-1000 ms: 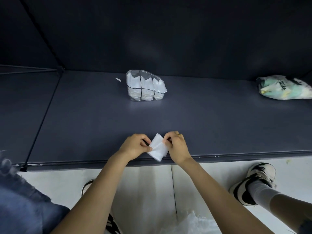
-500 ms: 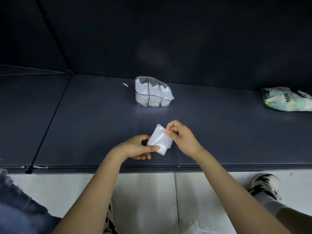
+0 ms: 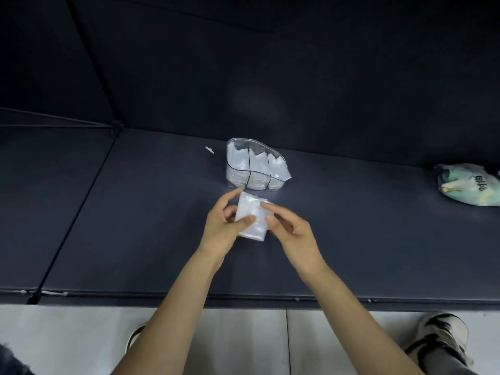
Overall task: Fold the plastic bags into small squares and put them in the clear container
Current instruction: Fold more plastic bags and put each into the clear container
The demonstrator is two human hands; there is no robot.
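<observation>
My left hand [image 3: 224,226] and right hand [image 3: 286,228] both have their fingers [image 3: 247,220] pinching the folded bag [image 3: 251,217], which I've now lifted off the dark surface [image 3: 135,226] and carried just short of the clear container [image 3: 255,169]; a second ago it sat near the front edge, so I judge dropping it in comes next.

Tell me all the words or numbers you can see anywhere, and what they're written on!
Green and white packet at the right of the dark mat: dark printed characters, sideways and too blurred to read.
Folded plastic bag held in the left hand and right hand: no writing.
Clear container with folded bags inside: no writing to be seen.
Black and white shoe on the floor: markings only, no words.
</observation>
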